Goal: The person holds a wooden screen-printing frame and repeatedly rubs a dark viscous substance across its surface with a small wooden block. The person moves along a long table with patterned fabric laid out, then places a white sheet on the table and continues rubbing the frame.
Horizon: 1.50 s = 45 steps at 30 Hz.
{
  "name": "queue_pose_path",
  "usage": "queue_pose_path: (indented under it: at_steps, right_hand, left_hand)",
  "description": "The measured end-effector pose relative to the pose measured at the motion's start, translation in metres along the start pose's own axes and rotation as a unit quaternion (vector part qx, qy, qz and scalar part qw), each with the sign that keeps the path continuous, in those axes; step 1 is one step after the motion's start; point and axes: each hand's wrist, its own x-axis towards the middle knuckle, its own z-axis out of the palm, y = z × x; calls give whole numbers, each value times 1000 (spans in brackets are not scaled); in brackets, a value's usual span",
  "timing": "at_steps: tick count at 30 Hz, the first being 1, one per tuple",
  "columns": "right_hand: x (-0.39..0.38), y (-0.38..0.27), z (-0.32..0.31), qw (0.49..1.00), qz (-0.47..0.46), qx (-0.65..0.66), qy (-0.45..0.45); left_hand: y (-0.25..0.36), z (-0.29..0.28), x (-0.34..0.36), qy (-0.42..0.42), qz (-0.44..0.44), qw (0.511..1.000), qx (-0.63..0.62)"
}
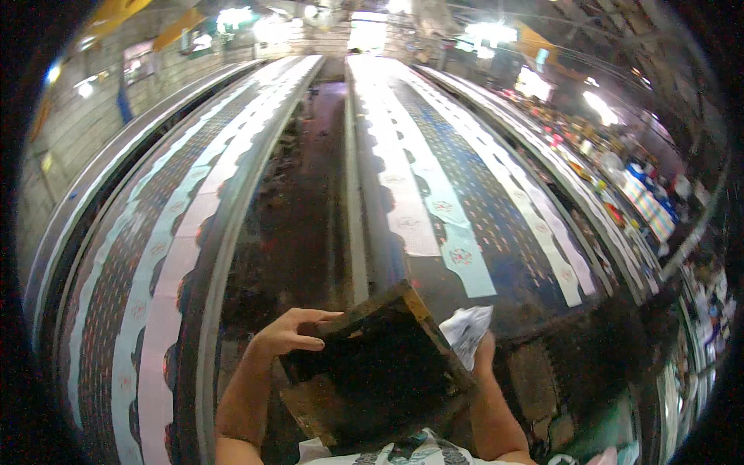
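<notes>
Both my hands carry the dark wooden printing frame (380,364) near me: left hand (291,333) clasps its left edge, right hand (482,350) clutches a crumpled cloth (467,329); next I'd judge careful placement on the right printed-fabric surface (465,201).

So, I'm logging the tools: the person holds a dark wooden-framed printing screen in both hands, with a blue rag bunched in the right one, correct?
Not quite: the rag in the right hand is white, not blue, as the head view shows. The left hand grips the screen.

Dark, ink-stained wooden printing frame (380,364), tilted, held before the chest; crumpled white cloth (467,329) just beside.
</notes>
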Motion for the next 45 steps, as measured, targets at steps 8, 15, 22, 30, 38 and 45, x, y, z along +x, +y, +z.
queue_pose_path:
  at_steps: [8, 15, 22, 30, 38, 45]
  right_hand:
    - [109, -37, 35, 703, -368, -601, -99]
    - [127, -33, 83, 732, -372, -547, -164]
    - [81, 35, 191, 775, -389, -319, -382]
    - [-78, 100, 325, 611, -439, -287, -593]
    - [-273, 133, 376, 450, -160, -204, -855]
    - [-386, 176, 373, 183, 167, -156, -956]
  left_hand:
    - [6, 43, -84, 193, -22, 979, -64]
    - [25, 101, -178, 333, -89, 936, 66]
    - [38, 172, -292, 485, -89, 865, 90]
    - [27, 247, -437, 633, -52, 758, 148]
    - [13, 337, -546, 757, -147, 627, 113]
    - [-20, 381, -578, 877, -18, 477, -48]
